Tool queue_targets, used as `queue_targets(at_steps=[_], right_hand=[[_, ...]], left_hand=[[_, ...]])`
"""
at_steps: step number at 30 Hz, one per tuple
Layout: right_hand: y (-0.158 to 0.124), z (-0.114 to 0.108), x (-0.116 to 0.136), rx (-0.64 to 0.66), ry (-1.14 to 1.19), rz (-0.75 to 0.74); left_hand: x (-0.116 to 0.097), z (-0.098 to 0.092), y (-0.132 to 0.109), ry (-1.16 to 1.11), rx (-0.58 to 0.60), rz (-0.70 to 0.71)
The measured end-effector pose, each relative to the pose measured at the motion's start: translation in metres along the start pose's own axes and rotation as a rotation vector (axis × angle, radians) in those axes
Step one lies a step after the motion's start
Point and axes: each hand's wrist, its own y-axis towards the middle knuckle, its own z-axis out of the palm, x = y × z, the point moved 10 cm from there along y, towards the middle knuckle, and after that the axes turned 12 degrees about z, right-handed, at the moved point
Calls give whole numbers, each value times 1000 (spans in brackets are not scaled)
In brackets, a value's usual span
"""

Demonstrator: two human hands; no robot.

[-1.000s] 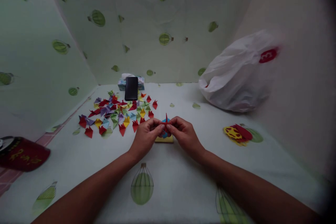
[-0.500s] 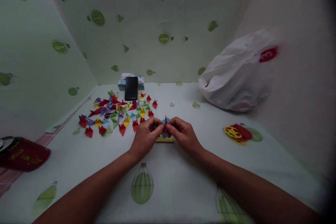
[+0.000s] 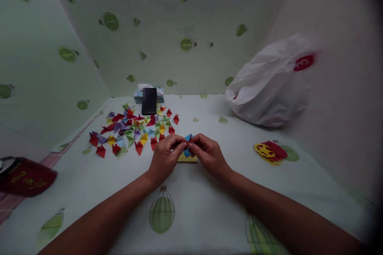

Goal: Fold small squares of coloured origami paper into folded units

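Both hands meet over the middle of the table: my left hand (image 3: 165,156) and right hand (image 3: 208,153) each pinch a small folded paper piece (image 3: 188,143) between thumb and fingertips, fingers curled in tight on it. It shows blue with a touch of red, held just above a yellow pad (image 3: 187,158) that lies flat on the cloth (image 3: 191,203) (the pad is mostly hidden by my knuckles).

I judge the step in hand to be fitting or creasing this one unit; the red part may be a second piece tucked into the blue, but at this size I cannot tell. A next move would call for a firm pinch at the point and a small, even press along the fold, with neither thumb slipping off so small a thing.

Farther out on my left, a spread of folded pieces (image 3: 131,127) in red, yellow, green, purple and blue lies loose, well apart from the hands. Behind it a phone (image 3: 149,101) leans on a tissue pack (image 3: 140,95). At the left edge sits a dark red tin (image 3: 24,177), partly out of view. To my right lies a red and yellow cut-out (image 3: 271,152), and beyond it a white bag (image 3: 269,87) slumps against the wall.
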Motion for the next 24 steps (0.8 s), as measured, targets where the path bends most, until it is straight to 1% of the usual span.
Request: queue_targets(at_steps=[5, 7, 10, 12, 14, 16, 19, 20, 22, 24], right_hand=[[2, -2, -4, -24, 17, 22], [3, -3, -4, -17, 33, 35], [5, -8, -1, -41, 74, 28], [7, -5, -1, 3, 87, 42], [9, 4, -5, 102, 129, 97], [9, 8, -13, 149, 281, 175], [10, 4, -22, 94, 483, 244], [10, 2, -24, 62, 522, 253], [9, -1, -25, 9, 573, 265], [7, -1, -25, -18, 608, 275]], left_hand=[[2, 5, 0, -35, 46, -19], [9, 5, -1, -74, 39, -79], [23, 7, -5, -177, 35, -223], [29, 9, -6, -246, 49, -296], [29, 13, -6, -314, 69, -323], [28, 14, -5, -389, 53, -325], [27, 12, -5, -442, -32, -304], [26, 11, -5, -423, -49, -281], [20, 14, -6, -332, -11, -208], [17, 15, -7, -227, 7, -158]])
